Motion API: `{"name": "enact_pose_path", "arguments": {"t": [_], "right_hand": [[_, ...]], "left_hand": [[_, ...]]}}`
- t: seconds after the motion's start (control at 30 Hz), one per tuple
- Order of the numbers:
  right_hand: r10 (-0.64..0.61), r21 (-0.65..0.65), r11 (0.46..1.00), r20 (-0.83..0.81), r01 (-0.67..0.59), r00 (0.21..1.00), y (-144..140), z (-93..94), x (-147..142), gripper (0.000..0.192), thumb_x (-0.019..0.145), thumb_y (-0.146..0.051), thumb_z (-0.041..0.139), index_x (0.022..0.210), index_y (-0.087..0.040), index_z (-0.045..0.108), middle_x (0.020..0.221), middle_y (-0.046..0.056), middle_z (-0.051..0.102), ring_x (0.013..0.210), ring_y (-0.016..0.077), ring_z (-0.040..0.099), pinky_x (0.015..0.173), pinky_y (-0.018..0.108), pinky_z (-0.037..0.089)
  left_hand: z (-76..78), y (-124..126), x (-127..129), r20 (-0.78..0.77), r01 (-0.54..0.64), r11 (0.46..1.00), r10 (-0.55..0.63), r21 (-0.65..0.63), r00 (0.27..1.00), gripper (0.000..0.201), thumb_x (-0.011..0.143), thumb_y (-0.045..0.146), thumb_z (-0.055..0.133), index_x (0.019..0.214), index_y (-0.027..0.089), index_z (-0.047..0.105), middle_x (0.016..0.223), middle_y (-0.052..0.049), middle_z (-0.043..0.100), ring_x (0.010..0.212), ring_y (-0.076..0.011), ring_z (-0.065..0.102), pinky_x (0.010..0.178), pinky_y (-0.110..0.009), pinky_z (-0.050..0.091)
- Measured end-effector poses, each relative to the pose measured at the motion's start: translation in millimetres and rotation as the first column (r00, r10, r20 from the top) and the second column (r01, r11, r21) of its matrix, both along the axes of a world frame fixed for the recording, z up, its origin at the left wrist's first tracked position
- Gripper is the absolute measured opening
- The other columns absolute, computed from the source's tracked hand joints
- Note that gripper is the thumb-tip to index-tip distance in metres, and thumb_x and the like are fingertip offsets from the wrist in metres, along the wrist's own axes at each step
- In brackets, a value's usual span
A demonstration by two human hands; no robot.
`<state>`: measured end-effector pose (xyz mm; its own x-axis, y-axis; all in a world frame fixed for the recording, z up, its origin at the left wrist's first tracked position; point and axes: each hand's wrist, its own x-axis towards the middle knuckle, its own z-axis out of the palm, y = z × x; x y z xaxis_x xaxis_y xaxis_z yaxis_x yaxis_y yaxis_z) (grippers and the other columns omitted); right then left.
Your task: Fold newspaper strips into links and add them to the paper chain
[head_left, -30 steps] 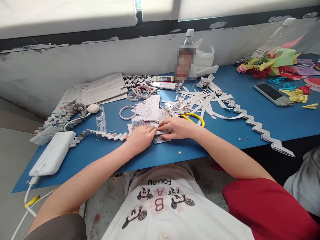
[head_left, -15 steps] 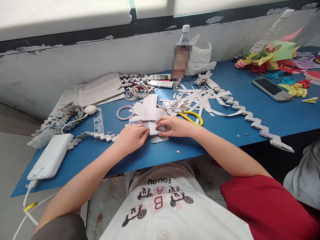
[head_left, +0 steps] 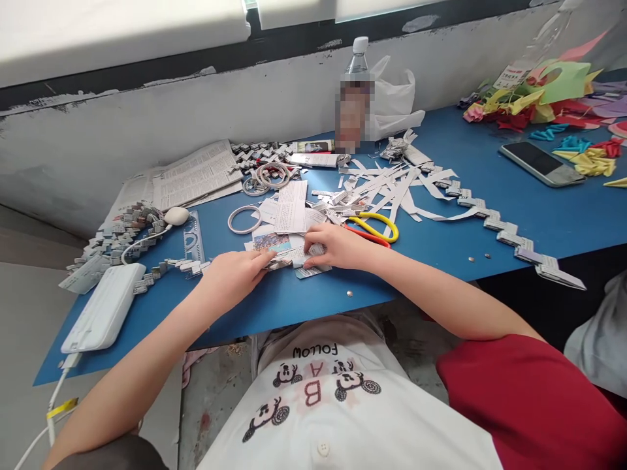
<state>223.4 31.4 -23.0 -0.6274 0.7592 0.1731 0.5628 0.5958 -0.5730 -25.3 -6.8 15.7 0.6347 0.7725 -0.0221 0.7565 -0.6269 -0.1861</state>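
Observation:
My left hand and my right hand lie on the blue table and pinch the two ends of a folded newspaper strip. The strip rests flat on the table between them, on top of other printed paper scraps. Just behind my right hand lie yellow-handled scissors. To the left of my left hand runs a chain of folded paper links.
White power bank with a cable at the left front. Newspaper, clear ruler, tape rings, cut paper strips and a bottle behind. Another folded chain, a phone and coloured origami at right.
My left hand has slid left along the strip, away from my right hand. The right hand stays on its end. The view has shifted a little.

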Motion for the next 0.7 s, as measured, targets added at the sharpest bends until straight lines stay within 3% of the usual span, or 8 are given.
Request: {"name": "enact_pose_path", "arguments": {"t": [0.07,0.17,0.3,0.5,0.7], "right_hand": [[-0.001,0.003,1.0,-0.01,0.001,1.0,0,-1.0,0,0.022,0.073,-0.036,0.076,0.081,-0.018,0.066,0.087,0.004,0.059,0.086,0.0212,0.056,0.075,0.033,0.043],[0.001,0.004,1.0,-0.021,0.0,1.0,1,-2.3,0,0.021,0.073,-0.036,0.076,0.08,-0.019,0.066,0.087,0.004,0.058,0.085,0.0211,0.056,0.074,0.033,0.043],[0.0,0.006,1.0,-0.012,0.0,1.0,2,-2.3,0,0.021,0.073,-0.035,0.076,0.081,-0.019,0.066,0.086,0.004,0.058,0.084,0.0208,0.056,0.074,0.032,0.043],[0.019,0.043,0.999,0.02,-0.02,1.0,1,-2.2,0,0.022,0.075,-0.036,0.074,0.083,-0.018,0.065,0.087,0.006,0.059,0.086,0.0226,0.056,0.075,0.035,0.044],[0.079,0.079,0.993,0.051,-0.082,0.996,4,-1.9,3,0.018,0.077,-0.033,0.073,0.085,-0.019,0.066,0.088,0.006,0.063,0.087,0.0232,0.059,0.075,0.036,0.047]], "left_hand": [[0.8,-4,-2,-0.009,0.057,0.998,-0.057,0.018,0.998,0.037,0.091,0.012,0.04,0.118,0.021,0.064,0.1,-0.01,0.074,0.084,-0.0236,0.07,0.069,-0.033,0.051],[-3.4,-7,-4,0.048,0.143,0.989,-0.145,0.039,0.988,0.043,0.089,0.005,0.036,0.117,0.02,0.065,0.117,-0.013,0.069,0.098,-0.0247,0.068,0.08,-0.038,0.052],[-12.9,-8,-6,0.12,0.199,0.977,-0.206,0.075,0.971,0.037,0.094,0.015,0.038,0.117,0.017,0.066,0.123,-0.012,0.066,0.114,-0.0261,0.062,0.088,-0.041,0.052],[-23.5,3,14,0.264,0.13,0.986,-0.152,0.101,0.952,0.04,0.097,0.037,0.04,0.118,0.014,0.066,0.125,-0.015,0.064,0.111,-0.0281,0.064,0.091,-0.043,0.052],[-37.0,17,29,0.237,0.308,0.951,-0.306,0.03,0.922,0.034,0.099,0.028,0.038,0.113,0.019,0.067,0.121,-0.012,0.067,0.11,-0.0233,0.064,0.092,-0.039,0.051]]}}
